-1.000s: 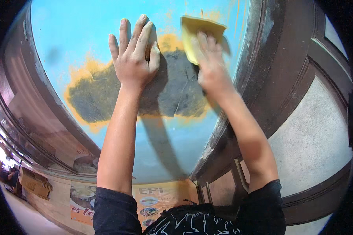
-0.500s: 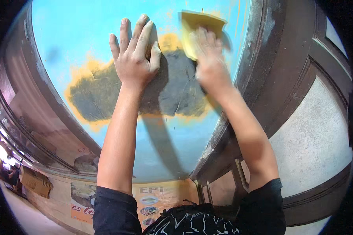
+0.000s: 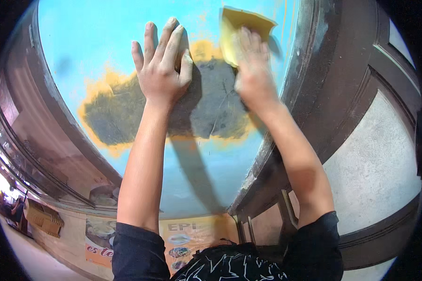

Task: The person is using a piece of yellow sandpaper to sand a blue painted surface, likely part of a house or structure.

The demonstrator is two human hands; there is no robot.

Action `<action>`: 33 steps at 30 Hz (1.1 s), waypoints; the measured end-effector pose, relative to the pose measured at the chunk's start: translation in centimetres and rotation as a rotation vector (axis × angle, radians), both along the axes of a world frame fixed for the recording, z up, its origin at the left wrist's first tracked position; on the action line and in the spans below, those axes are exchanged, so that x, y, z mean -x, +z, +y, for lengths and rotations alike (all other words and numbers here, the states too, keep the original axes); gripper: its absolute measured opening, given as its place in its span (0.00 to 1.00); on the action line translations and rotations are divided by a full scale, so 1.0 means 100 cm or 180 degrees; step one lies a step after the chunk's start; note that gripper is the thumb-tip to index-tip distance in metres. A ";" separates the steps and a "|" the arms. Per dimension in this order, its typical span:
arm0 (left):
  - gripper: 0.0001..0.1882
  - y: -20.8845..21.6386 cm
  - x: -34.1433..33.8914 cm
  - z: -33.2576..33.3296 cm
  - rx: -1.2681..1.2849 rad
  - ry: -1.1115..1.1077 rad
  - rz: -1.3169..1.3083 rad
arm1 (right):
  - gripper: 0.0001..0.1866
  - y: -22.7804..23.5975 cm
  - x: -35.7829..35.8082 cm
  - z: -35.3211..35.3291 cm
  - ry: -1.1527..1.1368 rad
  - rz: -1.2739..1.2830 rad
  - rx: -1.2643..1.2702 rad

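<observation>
Flat against a light blue panel (image 3: 192,178) rests my left hand (image 3: 163,75), fingers spread and nothing held. It overlaps the upper part of a dark grey bare patch (image 3: 115,114) with a ragged orange-yellow rim. My right hand (image 3: 255,70), somewhat blurred, presses a yellow sheet of sandpaper (image 3: 246,19) to the panel above the patch's right end. The sheet's upper edge bends away from the surface. Its underside and the thumb's hold on it are hidden.
Dark brown wooden frames (image 3: 309,70) border the panel on both sides. A pale panel (image 3: 375,164) stands to the right. Printed posters (image 3: 192,234) show below, and a tan slatted box (image 3: 43,218) is at the lower left.
My right hand and the sandpaper have shifted slightly up and to the right over the panel. The left hand stays in practically the same place.
</observation>
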State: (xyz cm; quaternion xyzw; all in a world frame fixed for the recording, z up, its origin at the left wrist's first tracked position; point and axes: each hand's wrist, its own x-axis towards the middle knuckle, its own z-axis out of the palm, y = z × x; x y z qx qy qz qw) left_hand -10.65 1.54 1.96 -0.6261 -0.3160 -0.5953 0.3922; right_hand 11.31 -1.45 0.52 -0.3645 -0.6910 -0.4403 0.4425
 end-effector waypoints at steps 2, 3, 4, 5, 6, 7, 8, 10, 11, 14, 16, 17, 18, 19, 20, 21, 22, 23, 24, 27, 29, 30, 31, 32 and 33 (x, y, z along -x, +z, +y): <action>0.25 0.001 0.004 0.000 -0.0034 0.0020 0.0011 | 0.30 -0.003 0.018 -0.013 0.0147 -0.0321 0.0352; 0.25 0.000 0.005 -0.001 -0.0023 -0.0007 0.0013 | 0.29 -0.008 0.019 -0.012 0.0160 -0.0498 0.0242; 0.25 0.001 0.004 -0.001 -0.0020 -0.0052 0.0001 | 0.29 -0.005 0.016 -0.013 0.0153 -0.0506 0.0230; 0.25 0.002 0.005 0.000 -0.0020 -0.0103 0.0004 | 0.29 -0.002 0.010 -0.013 0.0090 -0.0425 0.0334; 0.25 0.003 0.005 0.001 -0.0029 -0.0103 -0.0005 | 0.28 0.001 0.004 -0.013 0.0030 -0.0344 0.0438; 0.25 0.004 0.003 0.000 -0.0026 -0.0109 -0.0010 | 0.29 0.009 -0.006 -0.007 0.0111 -0.0230 0.0231; 0.25 0.004 0.004 0.000 -0.0022 -0.0102 -0.0012 | 0.31 0.018 -0.011 -0.011 0.0008 -0.0067 0.0139; 0.25 0.004 0.006 0.001 -0.0013 -0.0037 0.0009 | 0.33 0.025 -0.023 -0.008 -0.0207 0.0043 -0.0045; 0.26 0.004 0.006 0.002 -0.0044 -0.0053 0.0011 | 0.33 0.028 -0.025 -0.006 -0.0165 0.0142 0.0003; 0.26 0.003 0.005 0.002 -0.0026 -0.0067 0.0003 | 0.32 0.014 -0.009 -0.003 -0.0022 0.0215 0.0036; 0.26 0.002 0.005 0.002 -0.0031 -0.0018 -0.0007 | 0.31 -0.005 0.006 -0.008 -0.0155 -0.0109 0.0236; 0.25 0.001 0.004 0.004 0.0059 -0.0043 -0.0026 | 0.31 -0.009 0.012 -0.014 -0.0123 -0.0280 0.0411; 0.25 0.001 0.004 0.005 0.0053 -0.0048 -0.0021 | 0.30 -0.011 0.015 -0.017 -0.0089 -0.0451 0.0586; 0.24 0.001 0.004 0.004 0.0058 -0.0027 -0.0016 | 0.30 -0.010 0.015 -0.016 -0.0050 -0.0551 0.0339; 0.24 0.002 0.005 0.004 0.0064 -0.0004 -0.0013 | 0.30 -0.007 0.013 -0.014 -0.0044 -0.0546 0.0337; 0.24 0.002 0.005 0.003 0.0064 0.0004 -0.0026 | 0.30 -0.002 0.008 -0.012 -0.0052 -0.0453 0.0401; 0.24 0.003 0.002 0.002 0.0058 -0.0010 -0.0040 | 0.30 0.005 0.001 -0.012 -0.0085 -0.0376 0.0459; 0.24 0.004 0.002 0.002 -0.0009 -0.0020 -0.0020 | 0.32 0.013 -0.004 -0.013 -0.0091 -0.0186 0.0272; 0.25 0.005 0.001 0.002 -0.0075 -0.0030 -0.0002 | 0.33 0.017 -0.012 -0.009 -0.0130 -0.0074 0.0191; 0.25 0.005 0.004 0.001 -0.0036 -0.0041 0.0000 | 0.34 0.024 -0.016 -0.004 -0.0167 0.0083 0.0026; 0.25 0.005 0.005 0.004 -0.0036 -0.0051 -0.0011 | 0.33 0.012 -0.003 -0.003 -0.0338 0.0046 -0.0027; 0.25 0.004 0.005 0.005 -0.0038 -0.0058 -0.0014 | 0.32 0.005 0.004 -0.006 -0.0363 -0.0122 0.0090; 0.26 0.003 0.008 0.005 -0.0040 -0.0046 -0.0003 | 0.31 -0.003 0.013 -0.009 -0.0282 -0.0310 0.0234; 0.26 0.003 0.007 0.005 -0.0043 -0.0057 -0.0001 | 0.31 -0.011 0.020 -0.013 -0.0223 -0.0508 0.0378; 0.26 0.002 0.007 0.005 -0.0015 -0.0028 -0.0018 | 0.30 -0.018 0.023 -0.015 -0.0102 -0.0536 0.0477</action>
